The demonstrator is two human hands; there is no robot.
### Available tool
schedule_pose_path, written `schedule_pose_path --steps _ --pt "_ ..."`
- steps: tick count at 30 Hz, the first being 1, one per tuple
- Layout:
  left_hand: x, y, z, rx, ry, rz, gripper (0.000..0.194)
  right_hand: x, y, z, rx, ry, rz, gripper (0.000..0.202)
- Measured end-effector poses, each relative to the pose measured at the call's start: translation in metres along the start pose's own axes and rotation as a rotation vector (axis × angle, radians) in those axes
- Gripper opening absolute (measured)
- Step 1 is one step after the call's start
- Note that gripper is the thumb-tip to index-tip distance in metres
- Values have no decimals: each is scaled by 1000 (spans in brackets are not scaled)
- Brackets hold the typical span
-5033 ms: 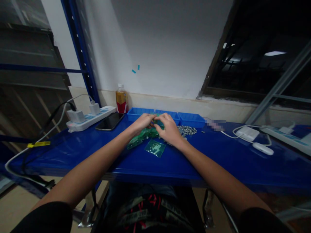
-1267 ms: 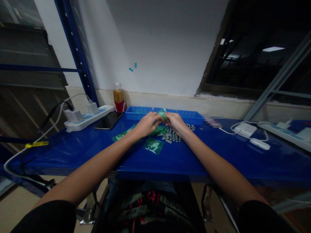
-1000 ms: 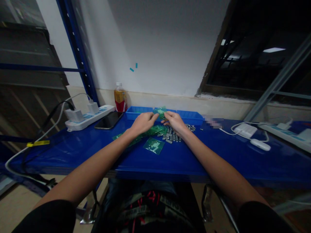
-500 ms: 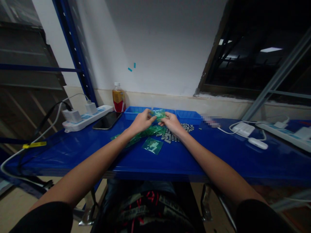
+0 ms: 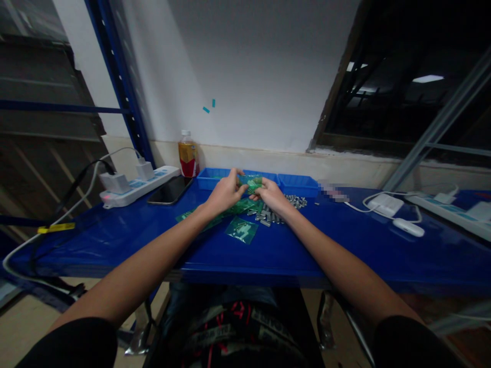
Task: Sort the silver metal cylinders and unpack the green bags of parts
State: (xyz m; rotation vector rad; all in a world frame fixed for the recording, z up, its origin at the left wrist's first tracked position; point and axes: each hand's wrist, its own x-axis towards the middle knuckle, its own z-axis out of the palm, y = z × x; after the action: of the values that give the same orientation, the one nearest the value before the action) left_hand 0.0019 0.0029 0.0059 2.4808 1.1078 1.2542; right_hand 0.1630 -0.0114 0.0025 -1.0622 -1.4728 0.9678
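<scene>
Between both hands is a small green-tinted clear plastic bag (image 5: pixel 251 181) with pale pieces inside. My left hand (image 5: pixel 227 191) pinches its left side, and my right hand (image 5: pixel 270 193) grips the right side. Below the hands, another green plastic bag (image 5: pixel 242 230) lies flat on the blue table (image 5: pixel 284 250), with small pale parts in it. More green bags (image 5: pixel 240 207) are heaped under and beside my left wrist, partly hidden by the forearm. Loose small metal parts (image 5: pixel 268 217) lie in a pile by my right wrist, which covers some of them.
Blue trays (image 5: pixel 298 185) line the wall behind the hands. A drink bottle (image 5: pixel 188 156), a phone (image 5: pixel 170 190) and a power strip (image 5: pixel 140 186) stand or lie at left. On the right are a white adapter (image 5: pixel 386 203), a white case (image 5: pixel 408 227) and another power strip (image 5: pixel 447 212).
My left fingers have risen slightly and shifted on the bag's edge. The bag's top has tilted and its contents look more bunched. My right hand has barely moved.
</scene>
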Motion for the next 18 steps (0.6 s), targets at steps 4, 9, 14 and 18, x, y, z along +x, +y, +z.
schedule_pose_path --steps 4,9,14,18 --pt "-1 1 0 9 -17 -1 32 0 -2 1 21 -9 45 7" --pt "-1 6 -5 55 -34 6 23 -1 0 0 -49 69 0 16" --pt "2 10 -10 108 37 67 5 -2 -8 -6 0 227 59 34" --pt "2 11 -9 142 -1 173 8 -5 -17 -7 188 167 147 26"
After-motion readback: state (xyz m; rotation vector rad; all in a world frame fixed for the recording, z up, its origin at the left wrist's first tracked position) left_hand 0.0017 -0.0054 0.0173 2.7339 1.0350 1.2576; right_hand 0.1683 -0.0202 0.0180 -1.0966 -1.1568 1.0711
